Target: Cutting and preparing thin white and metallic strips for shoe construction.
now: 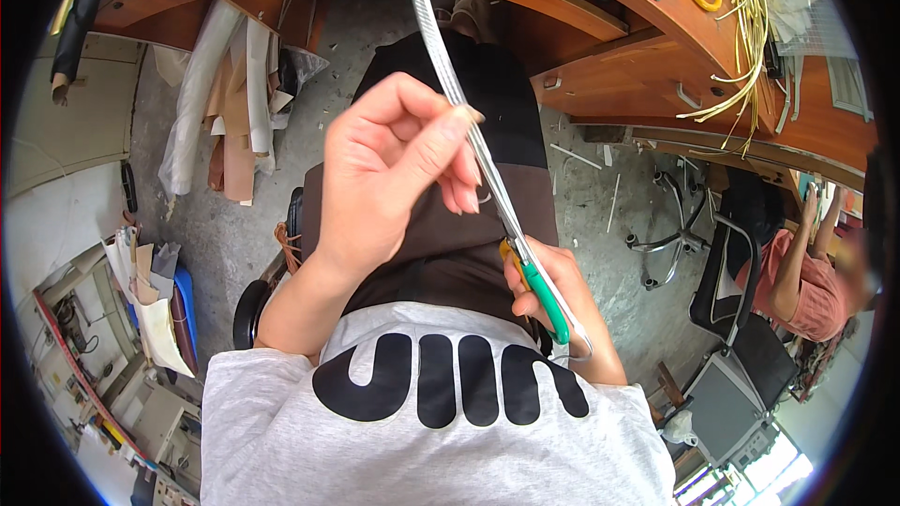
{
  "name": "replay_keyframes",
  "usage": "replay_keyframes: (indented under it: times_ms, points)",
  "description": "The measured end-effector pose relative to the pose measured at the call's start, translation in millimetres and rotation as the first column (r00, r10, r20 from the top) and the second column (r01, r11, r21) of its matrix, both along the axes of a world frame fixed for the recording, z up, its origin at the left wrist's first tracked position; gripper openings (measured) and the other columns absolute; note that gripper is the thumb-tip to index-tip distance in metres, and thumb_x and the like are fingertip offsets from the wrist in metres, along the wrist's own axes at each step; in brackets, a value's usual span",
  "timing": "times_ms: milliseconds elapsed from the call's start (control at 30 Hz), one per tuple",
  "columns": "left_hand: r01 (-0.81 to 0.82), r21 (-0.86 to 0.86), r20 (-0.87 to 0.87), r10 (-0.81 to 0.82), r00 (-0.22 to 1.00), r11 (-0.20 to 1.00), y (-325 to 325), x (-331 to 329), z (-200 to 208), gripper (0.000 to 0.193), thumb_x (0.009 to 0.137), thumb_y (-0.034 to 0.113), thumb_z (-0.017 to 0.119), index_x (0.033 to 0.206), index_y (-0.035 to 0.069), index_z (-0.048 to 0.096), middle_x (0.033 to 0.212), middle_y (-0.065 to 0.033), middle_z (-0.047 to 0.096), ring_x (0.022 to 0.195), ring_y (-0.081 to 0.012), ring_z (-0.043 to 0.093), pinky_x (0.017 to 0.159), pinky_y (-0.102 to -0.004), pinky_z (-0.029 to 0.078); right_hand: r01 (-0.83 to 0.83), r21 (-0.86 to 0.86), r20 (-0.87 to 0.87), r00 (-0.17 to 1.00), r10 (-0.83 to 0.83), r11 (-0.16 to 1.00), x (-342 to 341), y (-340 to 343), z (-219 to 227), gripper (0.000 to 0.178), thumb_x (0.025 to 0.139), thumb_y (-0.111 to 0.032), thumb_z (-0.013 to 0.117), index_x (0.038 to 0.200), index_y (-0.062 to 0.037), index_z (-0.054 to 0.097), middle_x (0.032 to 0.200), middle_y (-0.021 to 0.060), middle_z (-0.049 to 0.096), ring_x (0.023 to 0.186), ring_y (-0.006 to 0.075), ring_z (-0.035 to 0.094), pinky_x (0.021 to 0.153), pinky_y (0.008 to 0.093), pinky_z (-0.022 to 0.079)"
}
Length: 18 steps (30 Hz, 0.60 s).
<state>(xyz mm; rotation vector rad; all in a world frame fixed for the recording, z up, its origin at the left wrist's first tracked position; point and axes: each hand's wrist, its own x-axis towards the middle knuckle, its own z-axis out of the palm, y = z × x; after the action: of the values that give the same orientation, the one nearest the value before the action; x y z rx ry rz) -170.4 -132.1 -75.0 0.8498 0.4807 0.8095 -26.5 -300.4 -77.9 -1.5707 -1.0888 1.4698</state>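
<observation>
Right across the far side of the grey shirt (pixel 422 464) sweeps the brown tabletop (pixel 647 23), the biggest thing in view! Onto the shirt itself: bold, rounded black lettering spreads over the chest, the one clear piece of writing here. Away to the shirt's right sits a co-worker (pixel 797 290) in a pink top, arms up. Ahead and left of the shirt, a wrapped plastic roll (pixel 194 98) leans by the desk; ahead and right, a spray of yellow cords (pixel 750 56) spills off the edge.

Now the action: the long silver strip (pixel 433 33) slants over the lap just ahead of the shirt, its near end by the shirt's right side, its far end running out of view. Up the strip, the left grip (pixel 380 169) pinches it, thumb against forefinger! Lower down, nearer the shirt, the right grip (pixel 564 274) has its fingers wrapped around a green-and-yellow handled tool (pixel 542 295), with the strip passing right along the handle.
</observation>
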Motion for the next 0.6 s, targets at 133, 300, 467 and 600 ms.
replay_keyframes:
  times_ms: [133, 300, 467, 600]
  points:
    - [0.040, -0.046, -0.004, -0.040, 0.999, 0.998, -5, 0, 3, 0.012, 0.092, 0.009, 0.054, 0.092, -0.003, 0.054, 0.068, -0.0093, 0.060, 0.053, -0.0125, 0.059, 0.047, -0.0206, 0.047, 0.036, -0.001, -0.039, 0.999, -0.036, 0.999, -2, 5, 5, 0.047, 0.066, -0.033, 0.079, 0.074, -0.0025, 0.044, 0.063, 0.0039, 0.040, 0.055, 0.0177, 0.036, 0.051, 0.0290, 0.032]
    - [0.026, -0.147, -0.004, -0.027, 1.000, 0.989, 11, 1, 5, 0.017, 0.091, 0.014, 0.055, 0.091, -0.003, 0.058, 0.061, -0.0062, 0.058, 0.047, -0.0090, 0.054, 0.044, -0.0192, 0.044, -0.020, 0.000, 0.019, 1.000, 0.020, 1.000, 4, 1, 5, 0.047, 0.064, -0.033, 0.080, 0.073, -0.0036, 0.044, 0.063, 0.0029, 0.041, 0.057, 0.0127, 0.036, 0.051, 0.0287, 0.032]
    - [0.014, -0.060, -0.025, -0.015, 1.000, 0.998, 7, 2, 2, 0.015, 0.091, 0.011, 0.056, 0.085, -0.003, 0.056, 0.062, -0.0069, 0.059, 0.048, -0.0094, 0.055, 0.044, -0.0192, 0.044, 0.045, -0.046, -0.059, 0.997, -0.047, 0.998, -2, -2, 0, 0.054, 0.063, -0.050, 0.073, 0.076, -0.0044, 0.046, 0.064, 0.0003, 0.042, 0.055, 0.0111, 0.038, 0.050, 0.0257, 0.031]
    - [0.004, -0.076, -0.028, -0.006, 1.000, 0.997, 4, 2, 2, 0.015, 0.091, 0.011, 0.057, 0.086, -0.003, 0.056, 0.063, -0.0078, 0.059, 0.049, -0.0099, 0.055, 0.045, -0.0196, 0.044, 0.087, -0.041, -0.088, 0.992, -0.090, 0.995, -3, 1, 0, 0.066, 0.063, -0.066, 0.065, 0.081, -0.0047, 0.048, 0.065, -0.0021, 0.044, 0.054, 0.0091, 0.039, 0.049, 0.0233, 0.029]
